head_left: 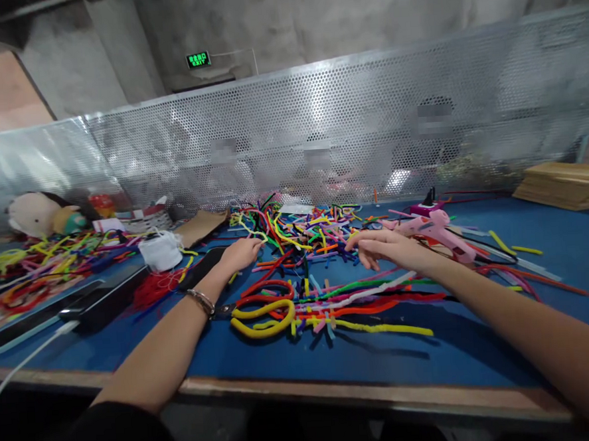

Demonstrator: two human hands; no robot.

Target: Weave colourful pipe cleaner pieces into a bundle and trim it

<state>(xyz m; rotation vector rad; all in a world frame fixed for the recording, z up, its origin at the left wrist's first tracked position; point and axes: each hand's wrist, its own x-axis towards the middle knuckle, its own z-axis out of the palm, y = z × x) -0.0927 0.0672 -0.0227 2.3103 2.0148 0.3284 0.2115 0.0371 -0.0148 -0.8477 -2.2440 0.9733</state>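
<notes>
Room: we have a strip along the near edge of the blue table [373, 372] | Mid-table: scissors [264, 309] and crossed pipe cleaners [324, 305] block us | Far edge: pipe-cleaner heap [300, 230], perforated screen [319, 126] behind | Right: glue gun [422, 226] | Left: white cable [36, 351] over near edge

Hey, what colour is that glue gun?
The glue gun is mostly pink; it shows best in the head view.
</notes>
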